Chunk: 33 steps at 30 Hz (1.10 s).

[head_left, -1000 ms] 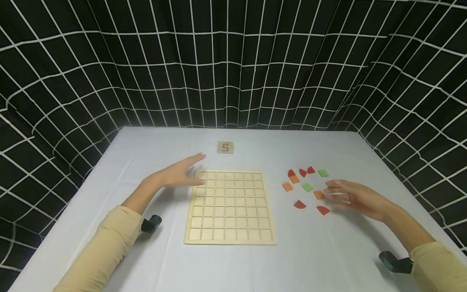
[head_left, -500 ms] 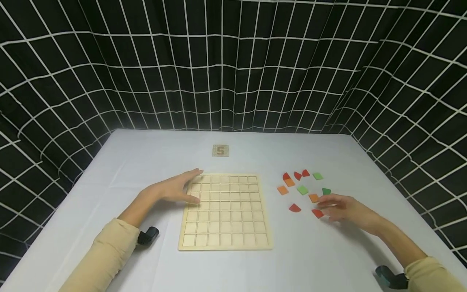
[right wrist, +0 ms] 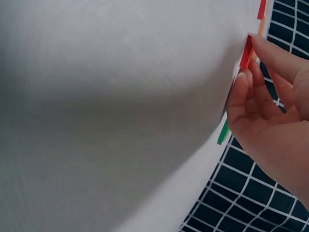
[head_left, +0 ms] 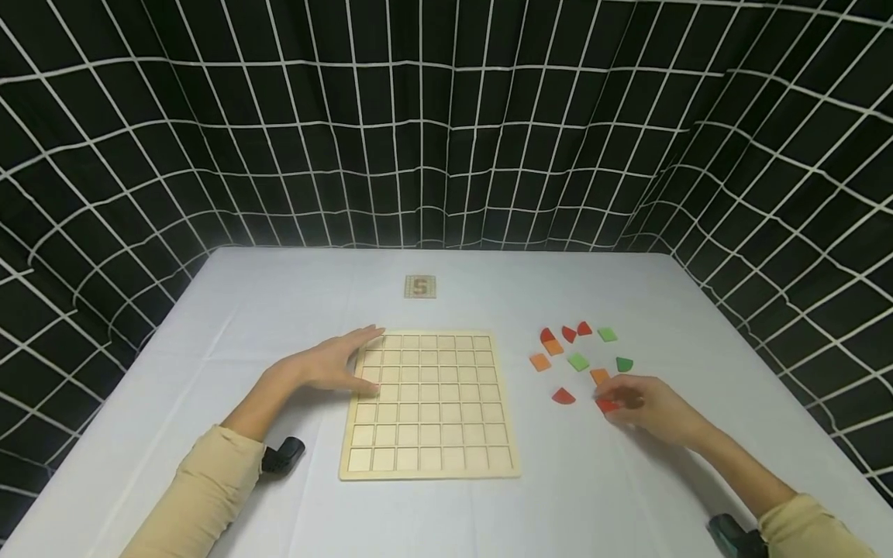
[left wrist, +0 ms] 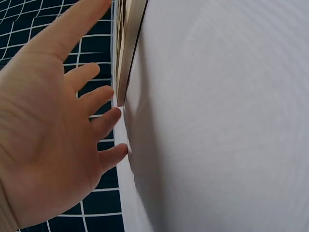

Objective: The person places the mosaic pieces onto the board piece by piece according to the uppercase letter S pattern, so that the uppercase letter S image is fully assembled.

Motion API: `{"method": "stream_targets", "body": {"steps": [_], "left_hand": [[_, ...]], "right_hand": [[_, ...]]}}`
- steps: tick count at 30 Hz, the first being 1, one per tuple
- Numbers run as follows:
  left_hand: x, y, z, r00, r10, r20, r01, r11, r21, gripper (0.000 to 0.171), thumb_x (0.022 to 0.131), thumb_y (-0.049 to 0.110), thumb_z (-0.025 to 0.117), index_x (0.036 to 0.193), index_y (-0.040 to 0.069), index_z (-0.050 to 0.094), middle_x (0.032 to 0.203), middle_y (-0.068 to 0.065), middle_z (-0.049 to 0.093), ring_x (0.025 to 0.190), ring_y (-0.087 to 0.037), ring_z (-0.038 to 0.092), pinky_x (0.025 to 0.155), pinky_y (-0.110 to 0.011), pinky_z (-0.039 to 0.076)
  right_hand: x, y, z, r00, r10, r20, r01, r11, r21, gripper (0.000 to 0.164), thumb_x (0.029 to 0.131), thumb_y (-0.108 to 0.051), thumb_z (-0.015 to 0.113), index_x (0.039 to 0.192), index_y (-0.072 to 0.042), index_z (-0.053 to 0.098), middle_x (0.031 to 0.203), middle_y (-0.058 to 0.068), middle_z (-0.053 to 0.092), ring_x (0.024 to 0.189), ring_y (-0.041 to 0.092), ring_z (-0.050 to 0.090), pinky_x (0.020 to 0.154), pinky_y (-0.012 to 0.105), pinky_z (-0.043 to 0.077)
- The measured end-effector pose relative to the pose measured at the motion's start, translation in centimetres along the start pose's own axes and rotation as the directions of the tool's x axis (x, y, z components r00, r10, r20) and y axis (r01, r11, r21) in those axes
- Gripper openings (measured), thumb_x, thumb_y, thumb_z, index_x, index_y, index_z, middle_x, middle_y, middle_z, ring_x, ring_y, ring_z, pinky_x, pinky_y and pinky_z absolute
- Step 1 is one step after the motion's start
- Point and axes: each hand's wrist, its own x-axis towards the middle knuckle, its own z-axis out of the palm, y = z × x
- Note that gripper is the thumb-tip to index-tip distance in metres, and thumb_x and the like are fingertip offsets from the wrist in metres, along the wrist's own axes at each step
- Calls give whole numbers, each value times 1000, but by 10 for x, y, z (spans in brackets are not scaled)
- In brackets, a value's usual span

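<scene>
In the head view my left hand (head_left: 329, 366), fingers extended and thumb apart, lies at the left edge of a pale wooden grid board (head_left: 431, 474). The left wrist view shows that hand (left wrist: 53, 125) with nothing in its palm, its fingertips near the board's side (left wrist: 128, 53). On the right, my right hand (head_left: 652, 404) pinches a red quarter-circle tile (head_left: 605, 405) between thumb and fingers. The right wrist view has the red tile (right wrist: 246, 52) between the fingertips, low at the table. An orange square tile (head_left: 599, 376) lies just beyond these fingers.
Several loose tiles lie right of the board, among them a red one (head_left: 563, 396), a light green one (head_left: 578, 362) and a dark green one (head_left: 624, 364). Behind the board sits a small square card (head_left: 420, 287) marked like a 5 or S. Dark gridded curtains (head_left: 432, 139) surround the white table.
My right hand has come down and leftward from above the tiles onto the red tile, uncovering the dark green one. My left hand has lowered toward the board's left edge.
</scene>
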Motion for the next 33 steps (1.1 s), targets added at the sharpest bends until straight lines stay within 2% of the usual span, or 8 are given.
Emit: {"method": "stream_targets", "body": {"steps": [4,9,13,17,24,26,30,33], "left_hand": [[-2,-2,0,1000,-19,10,19,999,41,102,77,52,73,152,6,21,156,-19,15,141,-38,13,112,-56,12],[-5,-5,1,999,-33,23,31,996,79,102,78,53,71,152,6,21,156,-19,14,142,-37,10,111,-59,7],[-6,-5,0,999,-39,34,35,994,101,102,78,54,70,152,5,20,157,-19,11,142,-37,8,111,-59,6],[-7,-3,-1,998,-50,45,45,992,116,102,79,55,69,152,5,19,157,-19,9,142,-38,7,111,-59,5],[-6,0,-1,994,-87,59,77,984,159,101,80,60,66,153,9,19,158,-18,5,142,-38,5,112,-58,4],[-6,0,-1,994,-90,60,79,982,170,100,80,60,65,153,9,19,158,-17,5,142,-38,4,111,-58,4],[-6,-1,-1,992,-104,64,90,976,197,101,80,62,64,153,11,19,158,-15,4,142,-38,3,112,-58,3],[-7,-2,-1,991,-117,64,101,971,218,101,79,64,63,153,12,18,159,-14,3,142,-38,3,112,-58,3]], "right_hand": [[5,-1,0,999,8,35,-7,1000,-28,29,82,-5,73,110,-8,68,107,4,64,94,22,54,82,28,51],[8,-2,-2,996,30,81,-31,999,7,26,81,-6,75,106,-6,69,99,5,62,91,24,51,69,23,50],[10,-1,-4,997,50,64,-51,999,13,22,81,-13,76,102,-7,72,93,1,64,87,20,51,66,20,47],[14,-2,-7,995,94,20,-94,995,44,30,82,-23,76,107,-7,73,98,2,67,86,19,55,66,22,50],[31,-15,-13,996,93,-5,-92,990,107,38,85,-30,73,113,-4,71,100,5,66,98,24,50,66,25,51],[39,-21,-13,994,113,-1,-112,987,117,40,84,-33,74,114,-6,71,102,5,66,97,24,51,66,25,51],[55,-31,-9,990,139,20,-140,982,128,43,83,-33,74,116,-5,69,104,8,62,79,23,55,61,26,51],[66,-37,-4,986,164,35,-167,975,143,47,84,-34,74,120,-5,67,109,13,56,56,18,45,48,24,43]]}}
